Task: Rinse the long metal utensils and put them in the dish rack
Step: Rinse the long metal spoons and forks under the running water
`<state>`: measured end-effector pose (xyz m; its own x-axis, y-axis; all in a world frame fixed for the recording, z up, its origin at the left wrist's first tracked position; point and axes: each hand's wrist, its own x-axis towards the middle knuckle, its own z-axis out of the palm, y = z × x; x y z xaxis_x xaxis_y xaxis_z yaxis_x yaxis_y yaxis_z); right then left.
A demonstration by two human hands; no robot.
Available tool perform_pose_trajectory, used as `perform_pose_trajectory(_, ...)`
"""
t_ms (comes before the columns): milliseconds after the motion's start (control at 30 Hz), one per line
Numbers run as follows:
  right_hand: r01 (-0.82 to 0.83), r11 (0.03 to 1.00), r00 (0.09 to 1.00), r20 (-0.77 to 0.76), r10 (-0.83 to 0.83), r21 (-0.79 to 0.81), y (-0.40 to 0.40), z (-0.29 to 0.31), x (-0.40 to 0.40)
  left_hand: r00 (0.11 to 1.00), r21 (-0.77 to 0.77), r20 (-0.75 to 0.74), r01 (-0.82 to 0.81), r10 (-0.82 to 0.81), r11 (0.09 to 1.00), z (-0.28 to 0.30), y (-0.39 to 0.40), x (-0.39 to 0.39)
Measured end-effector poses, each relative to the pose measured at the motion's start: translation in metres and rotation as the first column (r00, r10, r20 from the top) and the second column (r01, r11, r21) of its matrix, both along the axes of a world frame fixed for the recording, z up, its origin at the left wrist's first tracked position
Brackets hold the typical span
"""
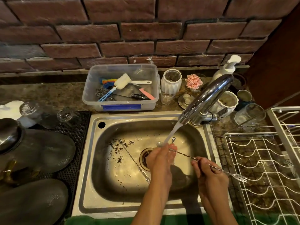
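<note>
A long twisted metal bar spoon [185, 154] with a fork end [240, 177] lies across the sink [90, 159], held by both hands. My right hand [209, 174] grips its stem near the fork end. My left hand [159, 157] closes around the spoon end under the running water [172, 133] from the chrome tap [209, 95]. A small spoon bowl [159, 143] and another utensil tip [173, 140] show just beyond my left fingers. A second long twisted utensil [134, 161] rests in the sink basin on the left. The white wire dish rack [263, 168] stands at the right.
Dark crumbs are scattered on the sink floor around the drain [145, 157]. A clear plastic tub [120, 88] of brushes sits behind the sink. Glasses, jars and a soap pump [227, 69] crowd the back right. Dark plates [40, 151] and upturned glasses lie at the left.
</note>
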<state>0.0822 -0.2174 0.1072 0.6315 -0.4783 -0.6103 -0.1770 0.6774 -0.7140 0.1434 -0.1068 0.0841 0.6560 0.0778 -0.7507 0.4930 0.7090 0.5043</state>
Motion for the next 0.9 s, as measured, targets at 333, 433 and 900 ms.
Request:
perform_pose_trajectory(333,-0.01,1.0,1.0,-0.007,0.01,0.008,-0.003,0.012,0.001,0.999,0.067,0.016,-0.048,0.047,0.997,0.003,0.014,0.013)
perform_pose_trajectory(433,-0.011,1.0,1.0,-0.018,0.011,0.007,0.0,0.012,-0.001,0.998,0.167,0.043,-0.046,0.039,0.985,0.001,0.009,0.011)
perform_pose_trajectory(900,0.017,1.0,1.0,0.003,-0.017,-0.013,-0.003,0.015,-0.003,0.999,0.164,0.007,0.049,-0.051,0.985,-0.004,0.0,0.015)
